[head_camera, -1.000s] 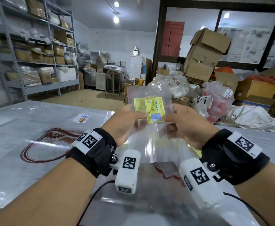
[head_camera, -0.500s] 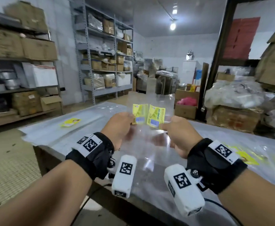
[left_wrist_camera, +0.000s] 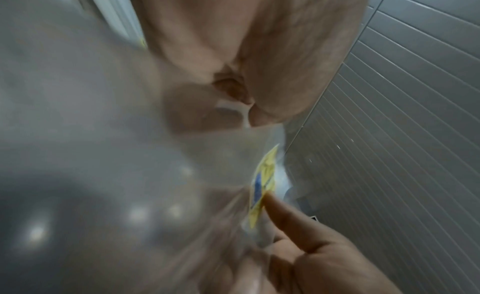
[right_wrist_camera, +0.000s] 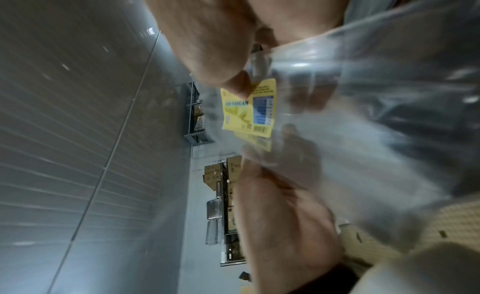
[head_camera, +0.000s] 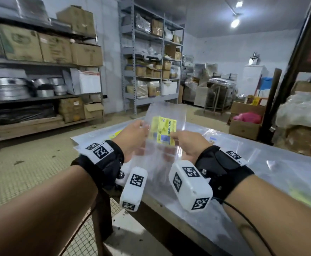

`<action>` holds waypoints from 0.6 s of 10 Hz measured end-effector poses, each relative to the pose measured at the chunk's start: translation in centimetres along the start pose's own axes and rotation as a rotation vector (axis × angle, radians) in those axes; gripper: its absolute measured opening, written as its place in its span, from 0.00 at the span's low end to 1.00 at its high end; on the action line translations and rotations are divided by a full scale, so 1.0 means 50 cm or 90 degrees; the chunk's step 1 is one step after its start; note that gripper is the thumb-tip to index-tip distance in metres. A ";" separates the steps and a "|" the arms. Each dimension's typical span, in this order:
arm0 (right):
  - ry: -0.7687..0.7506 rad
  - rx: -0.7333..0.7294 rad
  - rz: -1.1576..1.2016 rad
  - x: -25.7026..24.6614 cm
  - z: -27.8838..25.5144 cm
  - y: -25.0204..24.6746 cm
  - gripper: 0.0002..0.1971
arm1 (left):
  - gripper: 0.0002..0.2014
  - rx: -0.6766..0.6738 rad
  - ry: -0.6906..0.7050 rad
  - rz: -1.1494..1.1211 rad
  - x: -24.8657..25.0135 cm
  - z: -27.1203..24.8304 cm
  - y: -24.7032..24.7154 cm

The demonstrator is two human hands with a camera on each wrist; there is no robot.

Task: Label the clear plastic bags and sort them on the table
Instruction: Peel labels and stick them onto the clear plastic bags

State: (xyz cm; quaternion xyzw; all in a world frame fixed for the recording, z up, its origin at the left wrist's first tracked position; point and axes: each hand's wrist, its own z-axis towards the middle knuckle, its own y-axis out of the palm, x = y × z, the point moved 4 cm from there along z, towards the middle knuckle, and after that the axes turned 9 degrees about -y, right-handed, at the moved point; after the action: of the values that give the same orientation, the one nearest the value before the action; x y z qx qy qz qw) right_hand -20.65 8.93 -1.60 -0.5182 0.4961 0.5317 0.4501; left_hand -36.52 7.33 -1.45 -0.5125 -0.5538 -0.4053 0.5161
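- Left hand [head_camera: 132, 139]: fingers curled on the left edge of the clear plastic bag [head_camera: 162, 150], pinching it; thumb on the near face, other fingers seen blurred through the film.
- Right hand [head_camera: 188, 145]: fingers pinch the bag's right edge, thumb tip on the lower right corner of the yellow label [head_camera: 165, 132].
- The label sits between the two hands, on the bag's upper half, print reads "KEK PANDAN"; a second yellow label shows just behind its left edge, so there may be more than one bag in the grip, can't tell.
- The bag is upright, up in the air over the near corner of the surface [head_camera: 243, 163], not touching it.
- Right wrist view: thumb [right_wrist_camera: 233, 83] overlaps the label's [right_wrist_camera: 249, 111] corner, left hand [right_wrist_camera: 280, 212] across from it.
- Left wrist view: label [left_wrist_camera: 262, 187] edge-on, right fingertip [left_wrist_camera: 272, 202] touching it; rest is blur.
- Beyond the fingers: more clear bags lie flat on the surface, some with yellow labels [head_camera: 115, 133].
- Farther out, left: metal shelves [head_camera: 151, 58] with cardboard boxes [head_camera: 55, 47].
- Right: open box with pink contents [head_camera: 247, 119] on the floor.
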 end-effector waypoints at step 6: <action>0.054 -0.049 0.009 0.043 0.045 0.057 0.06 | 0.18 0.045 -0.036 0.564 0.029 0.105 -0.087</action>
State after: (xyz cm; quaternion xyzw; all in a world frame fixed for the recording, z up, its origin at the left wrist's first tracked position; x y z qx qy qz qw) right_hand -23.86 10.79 -3.62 -0.5538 0.4971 0.5314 0.4048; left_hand -41.55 12.07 -0.39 -0.6934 -0.3077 -0.1118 0.6419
